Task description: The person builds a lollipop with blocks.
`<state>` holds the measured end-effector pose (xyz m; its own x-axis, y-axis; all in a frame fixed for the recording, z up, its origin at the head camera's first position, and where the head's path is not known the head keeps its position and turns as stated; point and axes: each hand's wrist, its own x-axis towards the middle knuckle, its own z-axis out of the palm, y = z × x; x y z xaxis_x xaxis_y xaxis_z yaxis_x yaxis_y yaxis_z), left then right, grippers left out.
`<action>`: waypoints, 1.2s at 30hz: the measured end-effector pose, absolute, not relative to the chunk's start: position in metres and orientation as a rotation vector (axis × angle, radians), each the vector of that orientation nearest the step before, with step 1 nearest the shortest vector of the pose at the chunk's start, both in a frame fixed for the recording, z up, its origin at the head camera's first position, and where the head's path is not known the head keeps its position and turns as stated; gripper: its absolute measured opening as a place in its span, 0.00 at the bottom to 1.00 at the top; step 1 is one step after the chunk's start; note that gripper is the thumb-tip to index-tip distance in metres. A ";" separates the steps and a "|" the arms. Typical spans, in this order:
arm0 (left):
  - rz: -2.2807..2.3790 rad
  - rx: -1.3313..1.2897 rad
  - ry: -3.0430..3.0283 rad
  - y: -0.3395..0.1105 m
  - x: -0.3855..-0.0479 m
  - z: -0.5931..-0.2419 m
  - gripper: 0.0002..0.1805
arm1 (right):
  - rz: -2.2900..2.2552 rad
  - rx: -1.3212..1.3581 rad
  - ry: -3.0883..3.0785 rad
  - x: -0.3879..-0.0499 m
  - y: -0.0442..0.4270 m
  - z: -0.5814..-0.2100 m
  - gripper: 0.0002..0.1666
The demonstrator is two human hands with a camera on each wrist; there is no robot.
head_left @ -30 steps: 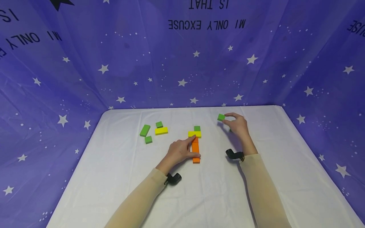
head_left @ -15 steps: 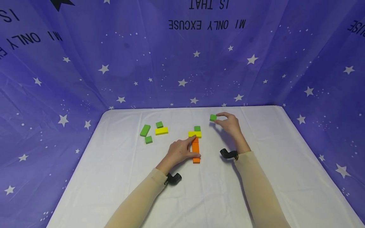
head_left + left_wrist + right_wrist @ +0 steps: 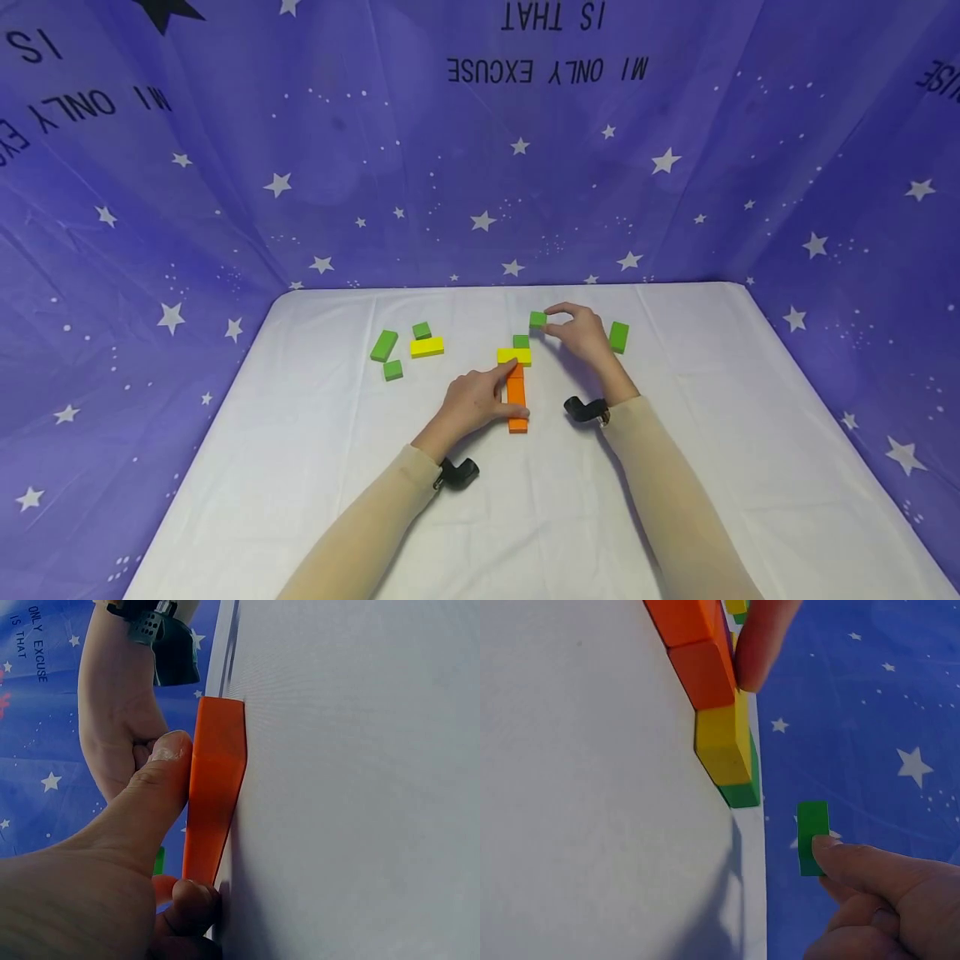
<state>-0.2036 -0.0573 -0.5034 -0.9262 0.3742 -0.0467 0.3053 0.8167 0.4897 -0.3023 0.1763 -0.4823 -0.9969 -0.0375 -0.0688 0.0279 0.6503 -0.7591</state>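
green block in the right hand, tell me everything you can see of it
The small green rectangular block has plain flat faces and straight edges; it looks like painted wood, though that is uncertain. The right hand pinches it between thumb and finger, roughly level above the white cloth. Nothing else seems to touch it. In the head view it appears above and right of another small green block.

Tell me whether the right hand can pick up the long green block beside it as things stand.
Probably not yet: the right hand pinches a small green block, which it would likely have to put down first. Otherwise the way looks free: the long green block lies close by, uncovered.
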 end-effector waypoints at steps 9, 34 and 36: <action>0.763 0.538 2.856 -0.057 -0.203 -0.504 0.54 | -1.304 -0.022 2.764 -0.307 0.162 -0.485 0.24; 0.734 0.536 2.861 -0.057 -0.202 -0.504 0.54 | -1.252 -0.039 2.734 -0.314 0.152 -0.494 0.24; 0.735 0.538 2.861 -0.057 -0.202 -0.503 0.54 | -1.255 -0.041 2.730 -0.314 0.152 -0.495 0.24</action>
<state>-0.2025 -0.0568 -0.5032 -0.9264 0.3739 -0.0448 0.3060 0.8166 0.4894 -0.3135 0.1518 -0.4946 -0.9903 -0.0814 -0.1124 0.0324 0.6521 -0.7574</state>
